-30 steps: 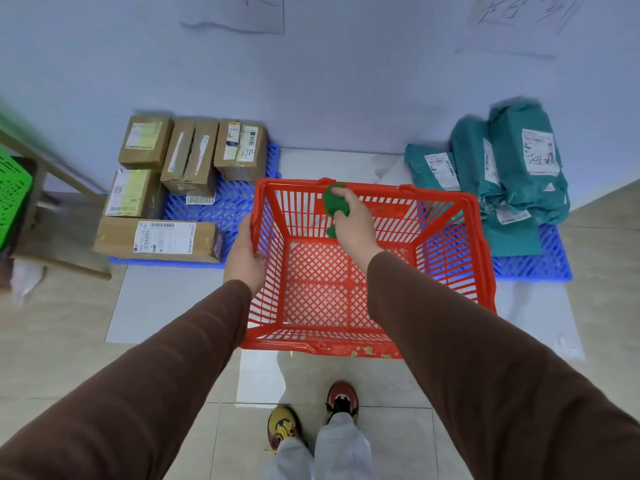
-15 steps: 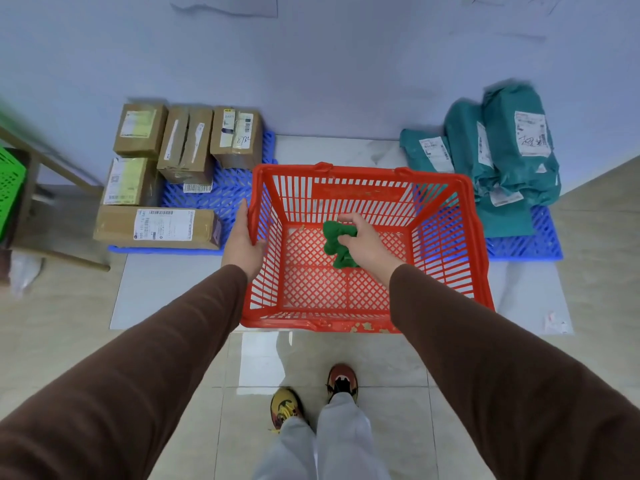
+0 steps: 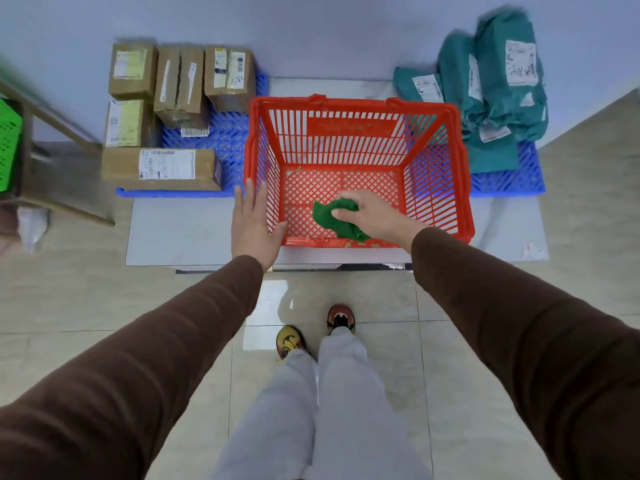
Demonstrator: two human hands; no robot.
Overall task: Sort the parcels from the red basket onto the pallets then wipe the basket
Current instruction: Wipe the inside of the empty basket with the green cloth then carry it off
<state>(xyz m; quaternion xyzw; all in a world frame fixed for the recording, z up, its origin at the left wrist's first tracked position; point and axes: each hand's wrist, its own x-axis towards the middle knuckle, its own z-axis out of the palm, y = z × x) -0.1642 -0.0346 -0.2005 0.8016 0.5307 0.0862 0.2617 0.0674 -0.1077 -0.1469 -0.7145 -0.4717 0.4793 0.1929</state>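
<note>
Tiled floor [image 3: 450, 341] — right hand [image 3: 375, 216] grips cloth [image 3: 334, 220] in basket [image 3: 356, 105].

A green crate [image 3: 8, 147] sits at the far left edge, on a wooden frame [image 3: 52, 202] (blurred, so its kind is hard to tell). White crumpled stuff [image 3: 31, 225] lies on the floor under it. The floor [image 3: 104, 306] is glossy beige tile, with a paler slab [image 3: 180, 233] against the pale wall [image 3: 329, 32]. Two shoes [image 3: 317, 332], yellow and red, stand on the tiles.

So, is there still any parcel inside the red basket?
No, the red basket holds only the green cloth, gripped by the right hand.
</note>
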